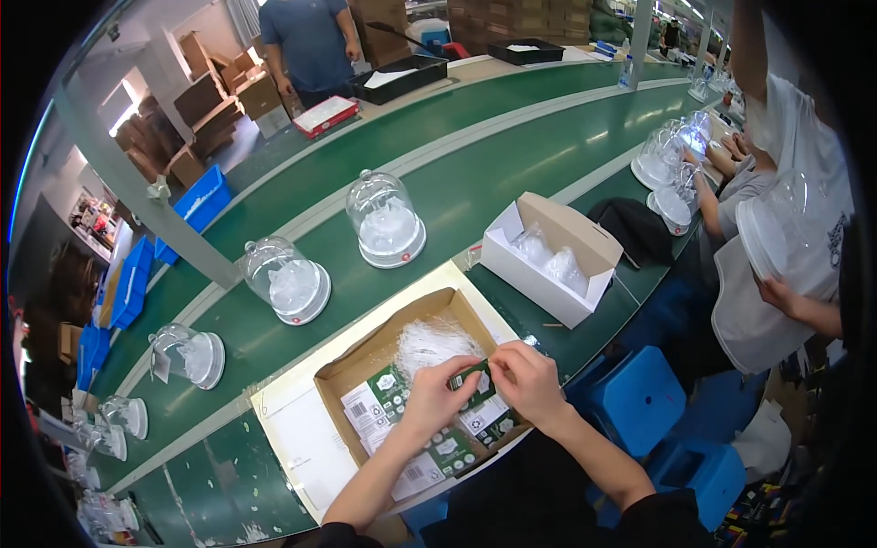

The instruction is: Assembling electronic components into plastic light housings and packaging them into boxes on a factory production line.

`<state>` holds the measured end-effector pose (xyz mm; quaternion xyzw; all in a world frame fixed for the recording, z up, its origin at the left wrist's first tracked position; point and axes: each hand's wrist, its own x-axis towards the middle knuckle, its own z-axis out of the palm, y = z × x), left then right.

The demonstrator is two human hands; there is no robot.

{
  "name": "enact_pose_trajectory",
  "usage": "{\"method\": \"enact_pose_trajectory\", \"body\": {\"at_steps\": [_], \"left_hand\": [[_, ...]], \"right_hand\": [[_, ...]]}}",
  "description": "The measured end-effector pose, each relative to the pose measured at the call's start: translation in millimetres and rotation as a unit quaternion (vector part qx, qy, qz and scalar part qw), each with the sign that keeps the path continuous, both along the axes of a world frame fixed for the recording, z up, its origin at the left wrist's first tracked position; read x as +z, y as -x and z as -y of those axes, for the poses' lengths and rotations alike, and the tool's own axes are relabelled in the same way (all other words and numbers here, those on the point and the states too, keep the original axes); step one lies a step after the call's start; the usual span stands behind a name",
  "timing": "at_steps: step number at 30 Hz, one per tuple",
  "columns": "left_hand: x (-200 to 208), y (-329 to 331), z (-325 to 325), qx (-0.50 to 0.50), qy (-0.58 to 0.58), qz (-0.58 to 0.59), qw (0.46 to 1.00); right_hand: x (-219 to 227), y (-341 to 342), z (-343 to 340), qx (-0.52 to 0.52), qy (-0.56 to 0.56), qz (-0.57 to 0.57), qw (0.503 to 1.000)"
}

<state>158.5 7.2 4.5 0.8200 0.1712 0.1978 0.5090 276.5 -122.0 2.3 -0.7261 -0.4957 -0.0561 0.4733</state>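
Over a shallow brown cardboard box, my left hand pinches a small dark green card between thumb and fingers. My right hand is closed at the card's right corner, its thumb and fingertips pressed together there. Whether a thin fastener is also between those fingertips is too small to tell. Beneath my hands, the box holds several green and white printed cards. A heap of thin, clear plastic strands lies at the box's far side.
A white carton with wrapped clear pieces stands right of the box. Several clear domes on white bases stand along the green conveyor. A black bag and blue stools are at right. Co-workers handle domes there; another person stands across.
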Motion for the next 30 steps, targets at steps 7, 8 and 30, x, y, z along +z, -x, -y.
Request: {"method": "enact_pose_trajectory", "body": {"at_steps": [7, 8, 30], "left_hand": [[-1.7, -5.8, 0.4, -0.003, -0.019, 0.029, 0.999], [-1.6, -7.3, -1.0, -0.004, -0.024, 0.018, 1.000], [-28.6, -12.5, -7.7, -0.042, 0.493, 0.071, 0.866]], "right_hand": [[-4.5, -4.8, -2.1, -0.007, -0.007, 0.009, 1.000], [-5.6, -6.4, -4.0, -0.003, -0.007, 0.006, 1.000], [-21.9, -11.4, -8.4, 0.063, -0.068, -0.068, 0.993]]}}
